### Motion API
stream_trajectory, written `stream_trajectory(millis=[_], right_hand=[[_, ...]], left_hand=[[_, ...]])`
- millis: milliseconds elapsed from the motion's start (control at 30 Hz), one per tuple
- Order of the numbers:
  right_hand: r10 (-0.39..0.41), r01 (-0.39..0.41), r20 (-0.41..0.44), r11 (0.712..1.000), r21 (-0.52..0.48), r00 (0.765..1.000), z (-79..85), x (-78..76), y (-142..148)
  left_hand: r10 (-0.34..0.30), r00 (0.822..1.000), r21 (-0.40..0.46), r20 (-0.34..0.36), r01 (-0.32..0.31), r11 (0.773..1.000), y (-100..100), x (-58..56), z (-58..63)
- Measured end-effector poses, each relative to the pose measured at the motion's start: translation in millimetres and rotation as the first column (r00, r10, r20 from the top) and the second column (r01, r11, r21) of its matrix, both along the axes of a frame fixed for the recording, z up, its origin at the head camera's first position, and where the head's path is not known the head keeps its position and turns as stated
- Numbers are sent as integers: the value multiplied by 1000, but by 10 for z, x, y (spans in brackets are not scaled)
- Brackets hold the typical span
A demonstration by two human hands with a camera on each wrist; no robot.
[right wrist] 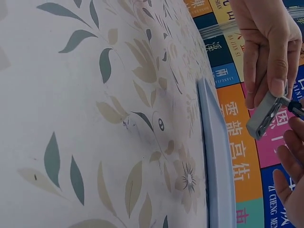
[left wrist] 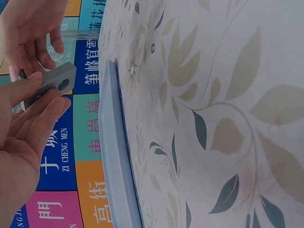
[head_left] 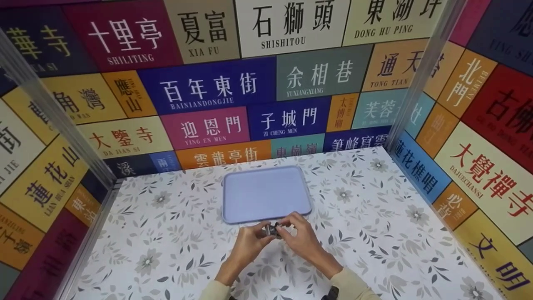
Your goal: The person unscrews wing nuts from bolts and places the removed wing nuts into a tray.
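Just in front of the tray, my left hand (head_left: 248, 243) pinches a small grey metal block (right wrist: 262, 118) between thumb and fingers. A round hole shows in the block's face in the left wrist view. My right hand (head_left: 303, 237) is close against it on the other side, its fingers at a threaded screw (right wrist: 285, 101) with a black head. The screw's thread meets the block near my left thumb. Part of the right hand's grip lies outside the right wrist view. Both hands are raised over the table.
A pale blue tray (head_left: 266, 193) with a raised rim lies on the table (head_left: 175, 233), which has a leaf-and-flower pattern. Panels (head_left: 208, 89) with coloured sign lettering stand behind the table and on both sides.
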State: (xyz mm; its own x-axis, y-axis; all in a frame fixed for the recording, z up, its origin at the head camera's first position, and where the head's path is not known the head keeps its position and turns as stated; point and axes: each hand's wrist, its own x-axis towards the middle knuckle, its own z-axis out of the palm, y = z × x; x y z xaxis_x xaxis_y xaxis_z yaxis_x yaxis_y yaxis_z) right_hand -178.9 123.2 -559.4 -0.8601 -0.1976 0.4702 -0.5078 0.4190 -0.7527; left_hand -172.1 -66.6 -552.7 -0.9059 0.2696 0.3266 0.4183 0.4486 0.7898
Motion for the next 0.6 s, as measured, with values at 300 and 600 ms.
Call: stream_trajectory(millis=[300, 600], right_hand=[[61, -62, -112, 998, -5, 992, -28, -40, -6], [123, -135, -207, 990, -47, 971, -43, -53, -34]], left_hand=[[-1, 1000, -2, -1, 1, 1000, -3, 6, 15], [-31, 999, 18, 16, 31, 999, -7, 8, -7]])
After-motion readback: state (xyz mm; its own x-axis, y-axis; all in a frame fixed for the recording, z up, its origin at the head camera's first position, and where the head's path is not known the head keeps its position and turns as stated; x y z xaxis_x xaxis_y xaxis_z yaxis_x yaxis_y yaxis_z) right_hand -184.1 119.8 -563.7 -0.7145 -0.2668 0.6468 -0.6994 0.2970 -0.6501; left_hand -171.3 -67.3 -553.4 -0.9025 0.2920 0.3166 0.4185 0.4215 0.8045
